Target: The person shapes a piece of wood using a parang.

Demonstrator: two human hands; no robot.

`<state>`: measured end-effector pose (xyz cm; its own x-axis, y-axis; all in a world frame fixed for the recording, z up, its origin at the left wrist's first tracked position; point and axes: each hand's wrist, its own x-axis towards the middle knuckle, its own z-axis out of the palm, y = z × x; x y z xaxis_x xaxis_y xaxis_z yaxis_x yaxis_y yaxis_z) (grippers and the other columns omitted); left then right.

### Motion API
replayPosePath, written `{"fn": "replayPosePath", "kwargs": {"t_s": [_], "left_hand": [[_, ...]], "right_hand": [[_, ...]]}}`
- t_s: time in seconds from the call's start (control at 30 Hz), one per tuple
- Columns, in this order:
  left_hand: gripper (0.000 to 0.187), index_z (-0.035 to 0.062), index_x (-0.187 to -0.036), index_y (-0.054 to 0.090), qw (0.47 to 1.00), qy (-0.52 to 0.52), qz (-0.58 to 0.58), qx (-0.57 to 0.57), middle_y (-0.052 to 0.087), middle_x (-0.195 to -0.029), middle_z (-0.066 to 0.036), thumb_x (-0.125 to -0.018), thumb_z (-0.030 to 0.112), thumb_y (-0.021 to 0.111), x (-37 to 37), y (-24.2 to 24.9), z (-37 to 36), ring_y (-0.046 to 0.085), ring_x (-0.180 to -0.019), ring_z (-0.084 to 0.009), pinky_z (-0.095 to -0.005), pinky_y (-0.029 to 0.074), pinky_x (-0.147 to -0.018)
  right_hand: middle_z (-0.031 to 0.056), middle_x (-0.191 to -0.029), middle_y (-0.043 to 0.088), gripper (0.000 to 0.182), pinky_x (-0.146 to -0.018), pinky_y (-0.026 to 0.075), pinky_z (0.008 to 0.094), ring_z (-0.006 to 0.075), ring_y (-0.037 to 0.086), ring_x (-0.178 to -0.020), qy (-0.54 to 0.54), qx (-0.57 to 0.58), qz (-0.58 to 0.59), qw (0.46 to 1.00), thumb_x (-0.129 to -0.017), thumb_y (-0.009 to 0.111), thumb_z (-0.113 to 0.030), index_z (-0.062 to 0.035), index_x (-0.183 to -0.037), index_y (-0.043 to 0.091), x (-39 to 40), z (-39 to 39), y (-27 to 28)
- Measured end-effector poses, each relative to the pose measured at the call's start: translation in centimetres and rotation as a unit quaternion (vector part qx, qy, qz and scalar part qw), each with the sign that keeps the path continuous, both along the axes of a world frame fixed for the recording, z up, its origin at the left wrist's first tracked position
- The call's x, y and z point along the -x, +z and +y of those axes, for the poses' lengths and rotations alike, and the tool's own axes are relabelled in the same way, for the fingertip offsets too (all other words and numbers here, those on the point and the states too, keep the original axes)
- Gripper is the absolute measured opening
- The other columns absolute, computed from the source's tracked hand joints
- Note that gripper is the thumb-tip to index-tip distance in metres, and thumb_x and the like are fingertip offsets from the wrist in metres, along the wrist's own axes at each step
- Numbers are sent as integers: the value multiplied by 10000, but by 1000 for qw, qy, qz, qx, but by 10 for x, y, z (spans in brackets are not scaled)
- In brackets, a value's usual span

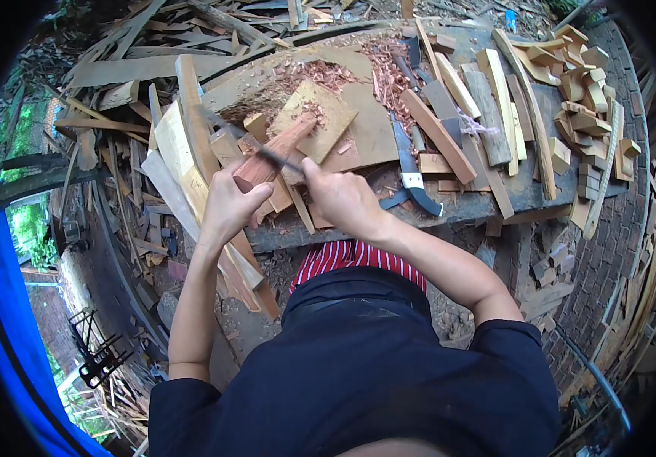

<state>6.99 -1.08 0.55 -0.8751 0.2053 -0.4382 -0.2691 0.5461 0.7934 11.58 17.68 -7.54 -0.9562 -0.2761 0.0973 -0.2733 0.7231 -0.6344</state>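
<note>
My left hand (233,204) is closed around the near end of a reddish piece of wood (286,143). Its far end rests on a pale square board (334,110) strewn with red shavings. In my right hand (347,199) is the end of a long, dark, narrow tool (273,154), which lies across the top of the reddish wood. Blur hides whether that tool is a blade or a file. To the right of my hands, a saw (412,171) with a white and black handle lies on the bench.
The workbench (275,238) carries several wooden sticks (438,137) on the right and a pile of cut wood blocks (583,91) beyond them. Long planks (191,164) lean at its left edge. Scrap wood (145,38) covers the ground behind, and a blue tarp (8,305) hangs at far left.
</note>
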Motion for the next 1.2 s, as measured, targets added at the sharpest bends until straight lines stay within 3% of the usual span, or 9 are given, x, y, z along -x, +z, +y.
{"fn": "replayPosePath", "kwargs": {"t_s": [0.1,0.17,0.43,0.57,0.77,0.8,0.97,1.1,1.2], "left_hand": [[476,-82,-1184,547,1000,-19,-11,7,592,-678,-55,-761,122,625,-2,2,-2,531,-421,-113,-239,422,-340],[491,-97,-1193,537,1000,7,-10,-8,602,-719,-68,-760,120,618,-2,7,-2,539,-434,-115,-237,422,-336],[490,-95,-1174,564,1000,-4,15,14,600,-681,-50,-744,132,626,11,2,4,486,-416,-80,-227,355,-328],[476,-92,-1163,577,1000,14,23,0,577,-645,-34,-750,142,616,12,1,0,445,-368,-76,-221,339,-341],[489,-91,-1181,571,1000,3,9,19,565,-647,-30,-762,158,603,21,6,6,447,-383,-68,-219,338,-333],[489,-89,-1187,569,1000,11,4,9,557,-634,-25,-765,154,602,22,5,2,448,-384,-67,-218,339,-334],[489,-105,-1191,557,998,46,-22,-44,531,-610,-12,-768,136,609,22,1,-4,440,-373,-68,-220,333,-324],[493,-104,-1190,557,999,42,1,-21,527,-596,-11,-766,140,615,19,4,3,439,-366,-68,-219,325,-322],[499,-105,-1182,562,999,35,4,-5,542,-588,-13,-760,154,623,20,2,0,445,-361,-69,-221,327,-326]], "right_hand": [[134,-615,631,322,-459,518,439,309,660,-567,8,-75,-45,996,-841,489,-84,-22,-1156,470,6,8,-16],[172,-627,627,222,-459,512,472,349,648,-566,-62,-59,-55,995,-846,461,-49,-27,-1065,441,26,22,-63],[169,-626,630,266,-456,508,454,335,653,-568,14,-13,-38,999,-824,485,-38,-25,-1089,458,1,15,2],[192,-705,645,301,-536,526,475,360,660,-660,-80,-58,-118,988,-830,431,-13,-30,-1130,448,32,38,-76],[176,-593,607,310,-492,508,483,351,644,-572,-14,54,12,998,-820,462,-38,-23,-1129,445,4,12,-17],[175,-590,606,318,-487,509,478,344,647,-575,12,-2,-101,995,-821,478,-49,-31,-1138,452,12,17,-7],[222,-690,634,313,-527,514,493,395,650,-657,-82,8,-49,995,-813,465,-20,-15,-1126,444,29,22,-64],[199,-592,605,284,-492,502,500,387,632,-564,-28,37,-58,997,-803,476,-14,-19,-1085,441,4,15,-15],[207,-649,625,247,-501,507,496,381,649,-622,-38,0,-117,992,-816,467,-19,-30,-1060,440,12,26,-33]]}}
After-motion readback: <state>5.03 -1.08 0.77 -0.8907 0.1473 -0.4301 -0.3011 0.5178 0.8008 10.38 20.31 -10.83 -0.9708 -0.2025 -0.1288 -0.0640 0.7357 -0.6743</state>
